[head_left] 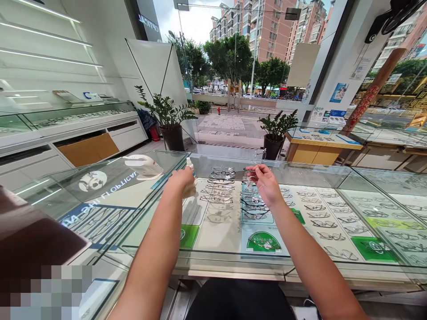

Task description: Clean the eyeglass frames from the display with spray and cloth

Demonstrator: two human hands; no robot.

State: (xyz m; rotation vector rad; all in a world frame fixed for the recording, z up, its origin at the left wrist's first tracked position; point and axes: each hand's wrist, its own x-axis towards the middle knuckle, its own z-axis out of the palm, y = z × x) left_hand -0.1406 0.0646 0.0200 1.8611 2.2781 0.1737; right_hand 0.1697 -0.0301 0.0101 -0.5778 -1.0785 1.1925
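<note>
Above the glass display case [233,259], my left hand [183,180] is closed around a small white spray bottle [189,163], whose top stands up past the fingers. A pale cloth [190,189] hangs below that hand. My right hand [266,183] pinches a thin pair of glasses [251,176] by its fingertips. Below and between the hands, a column of glasses [218,186] lies one behind another. More glasses [255,206] sit in a row under my right hand.
A white handheld device [144,166] rests on the glass at the left. Green cards [263,242] and more rows of frames [320,222] show in the case. Two potted plants [173,138] stand beyond it, near the window. A dark panel [36,231] is at the lower left.
</note>
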